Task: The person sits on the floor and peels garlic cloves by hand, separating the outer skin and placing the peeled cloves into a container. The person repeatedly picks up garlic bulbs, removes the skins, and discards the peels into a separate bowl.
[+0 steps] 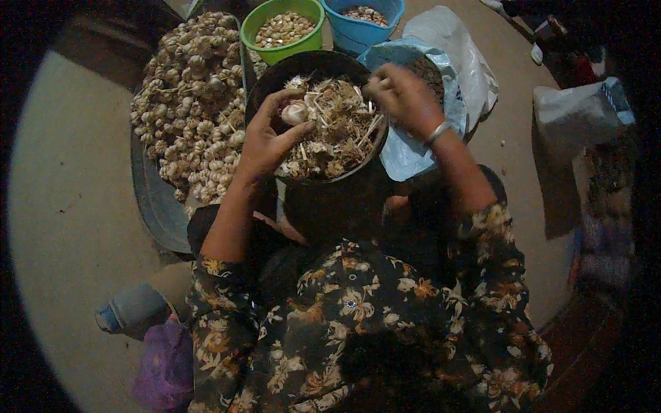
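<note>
In my left hand (266,134) is a whitish garlic bulb (295,112), between the thumb and fingers. It is held over a round dark container (302,62) full of dry garlic roots, stalks and papery skins (338,129). My right hand (405,98), with a bracelet at the wrist, is at the container's right rim. Its fingers are curled and blurred by motion, so whether they hold something is unclear. Beyond that hand a light blue plastic bag (408,155) lines or covers a vessel with dark brown contents (426,77).
A heap of garlic bulbs (199,108) fills a grey metal tub (155,201) at left. Beyond the container stand a green basin (248,38) of peeled-looking cloves and a blue bucket (343,31) of cloves. White sacks (444,31) and a purple bag (164,361) lie around.
</note>
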The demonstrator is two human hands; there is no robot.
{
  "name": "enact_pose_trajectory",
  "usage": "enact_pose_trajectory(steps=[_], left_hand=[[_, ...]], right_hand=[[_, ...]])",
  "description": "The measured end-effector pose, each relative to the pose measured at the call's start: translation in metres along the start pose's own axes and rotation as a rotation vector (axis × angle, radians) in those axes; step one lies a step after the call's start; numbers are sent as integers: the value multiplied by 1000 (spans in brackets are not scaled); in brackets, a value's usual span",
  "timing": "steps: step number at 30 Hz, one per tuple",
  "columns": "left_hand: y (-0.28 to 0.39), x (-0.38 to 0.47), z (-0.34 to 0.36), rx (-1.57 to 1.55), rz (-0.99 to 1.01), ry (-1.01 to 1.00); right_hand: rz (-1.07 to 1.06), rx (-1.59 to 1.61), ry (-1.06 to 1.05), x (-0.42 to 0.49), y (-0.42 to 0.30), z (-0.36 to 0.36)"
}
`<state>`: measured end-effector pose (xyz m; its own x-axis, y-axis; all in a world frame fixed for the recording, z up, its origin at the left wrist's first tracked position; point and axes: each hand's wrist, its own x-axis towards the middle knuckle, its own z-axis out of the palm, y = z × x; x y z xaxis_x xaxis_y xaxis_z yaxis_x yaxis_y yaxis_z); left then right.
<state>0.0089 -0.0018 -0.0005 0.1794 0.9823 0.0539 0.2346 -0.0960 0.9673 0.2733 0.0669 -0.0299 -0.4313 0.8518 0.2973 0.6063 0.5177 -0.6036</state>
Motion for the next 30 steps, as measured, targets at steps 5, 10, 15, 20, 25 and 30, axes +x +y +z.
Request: enact_pose_trajectory(steps=[5,10,15,20,25,30], left_hand=[[-3,2,6,-74,46,-20],[8,0,17,-2,102,18],[10,0,14,237,172,32],[1,3,17,326,290,28],[-3,0,24,447,319,-14],[-6,5,18,342,317,-56]], right_hand=[[-5,-497,272,-5,23,-6],[138,527,85,-2,-47,15],[32,424,41,-4,-74,32],[141,435,-6,-6,-74,38],[-29,190,57,-12,-73,47],[76,459,13,-14,-60,52]])
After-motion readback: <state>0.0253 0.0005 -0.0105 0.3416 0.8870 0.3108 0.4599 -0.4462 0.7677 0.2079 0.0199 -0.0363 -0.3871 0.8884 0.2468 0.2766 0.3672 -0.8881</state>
